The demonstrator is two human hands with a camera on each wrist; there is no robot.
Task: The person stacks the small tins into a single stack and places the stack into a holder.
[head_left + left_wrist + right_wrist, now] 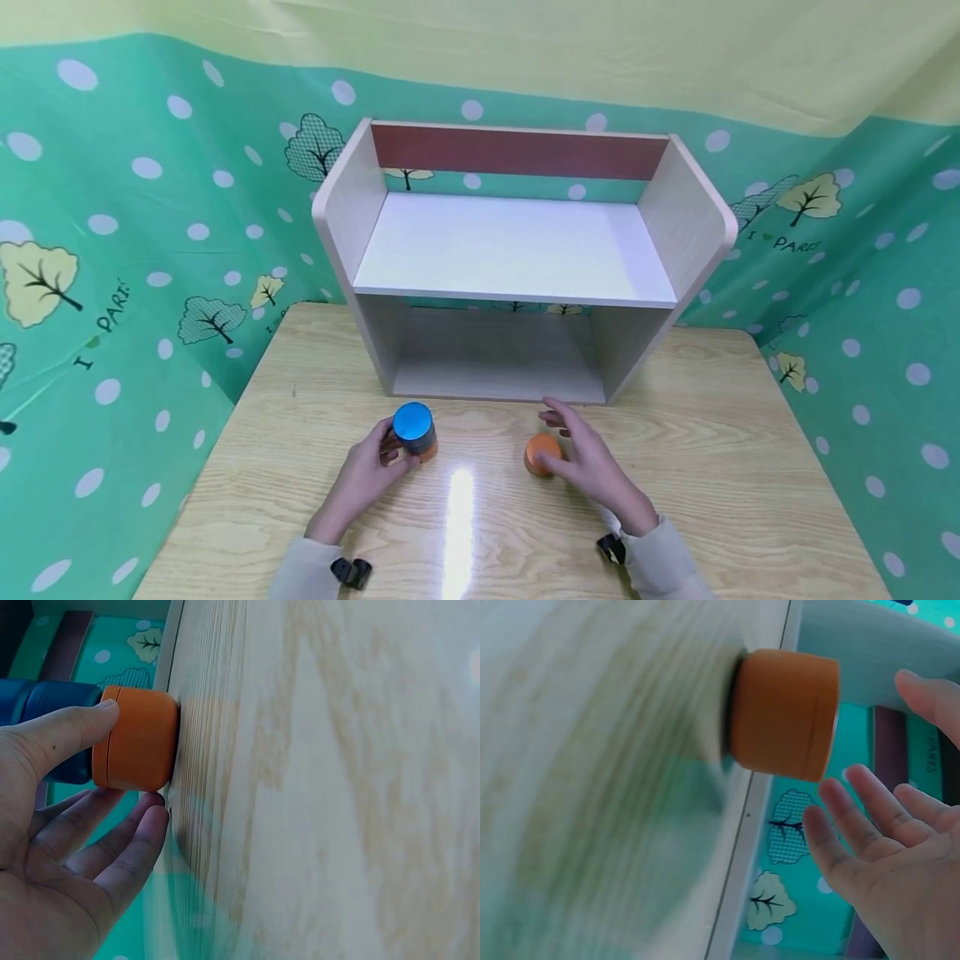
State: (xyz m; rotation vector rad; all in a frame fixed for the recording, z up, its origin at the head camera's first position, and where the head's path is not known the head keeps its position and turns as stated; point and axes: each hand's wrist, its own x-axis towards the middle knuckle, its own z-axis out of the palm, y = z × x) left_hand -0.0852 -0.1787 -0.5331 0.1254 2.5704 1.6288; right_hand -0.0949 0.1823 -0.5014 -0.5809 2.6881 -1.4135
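At the left stands a stack of two small round jars: a blue lidded jar [413, 422] on top of an orange jar [142, 739]. My left hand [366, 473] holds this stack from its left side. In the left wrist view its thumb lies on the orange jar near the seam, with the fingers curving beneath. A second orange jar [543, 450] stands upright on the table to the right. Around it, with fingers spread, is my right hand [592, 467]. The right wrist view shows a gap between those fingers and the orange jar [784, 712].
Behind the jars is a pale two-level shelf unit [517, 250] with a brown back strip. It rests on a wood-grain table [712, 467]. A green dotted curtain [135, 250] hangs around the table's back and sides.
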